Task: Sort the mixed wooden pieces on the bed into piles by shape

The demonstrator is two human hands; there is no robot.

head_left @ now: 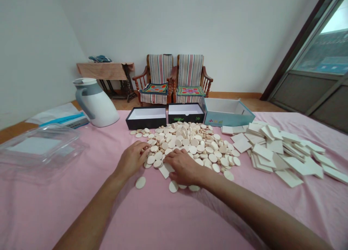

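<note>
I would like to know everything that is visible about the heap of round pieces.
The heap holds many pale, flat discs, apparently wooden, with smaller pieces among them. They overlap loosely at varied angles on the pink cloth, nearer than the three open boxes. The left hand is at its left edge; the right hand covers part of the near side.

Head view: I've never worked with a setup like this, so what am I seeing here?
There is no machine: these are a person's bare hands, seen by a camera worn on the head, looking forward and down. Pale round discs lie piled on a pink cloth, with flat rectangular pieces heaped on the right. Behind the discs stand two black boxes and a light blue box; a jug stands on the left. The left hand is at the pile's edge; the right hand is over it, beside a rectangular piece. Whether either grips anything is unclear.
</note>
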